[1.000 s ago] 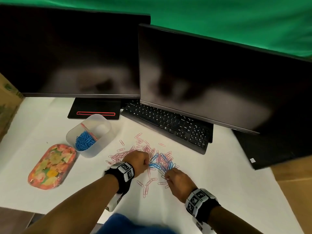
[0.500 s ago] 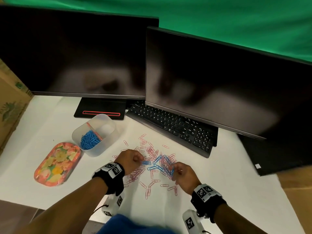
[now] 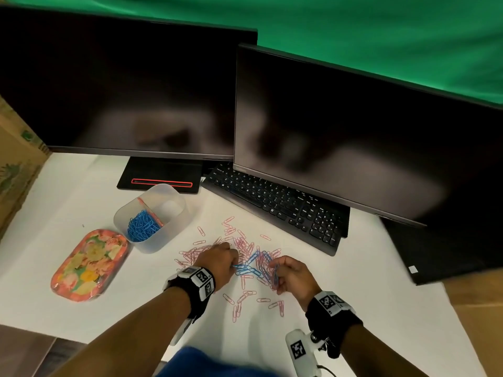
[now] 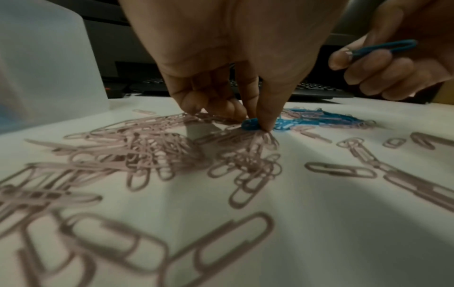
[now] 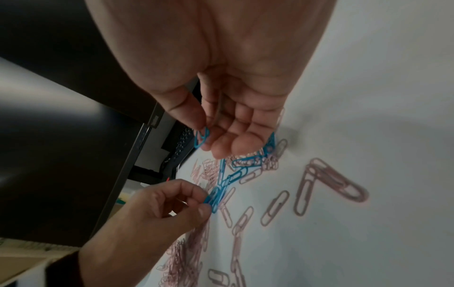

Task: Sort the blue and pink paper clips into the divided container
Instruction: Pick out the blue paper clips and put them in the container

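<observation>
Pink paper clips (image 3: pixel 239 243) lie scattered on the white table, with a few blue paper clips (image 3: pixel 250 263) among them. My left hand (image 3: pixel 221 261) pinches a blue clip (image 4: pixel 250 124) at the pile's left side, also seen in the right wrist view (image 5: pixel 213 198). My right hand (image 3: pixel 290 273) is raised a little off the table and pinches another blue clip (image 5: pixel 202 136) between thumb and forefinger (image 4: pixel 383 47). The translucent divided container (image 3: pixel 174 205) stands to the upper left, its near compartment full of blue clips (image 3: pixel 143 227).
A flowery oval tray (image 3: pixel 88 263) lies left of the container. A black keyboard (image 3: pixel 275 205) and two dark monitors (image 3: pixel 353 131) stand behind the clips. A cardboard box (image 3: pixel 16 159) borders the table's left edge.
The left hand has closed its fingertips on a blue clip at the pile. The right hand has lifted off the table with a blue clip pinched.
</observation>
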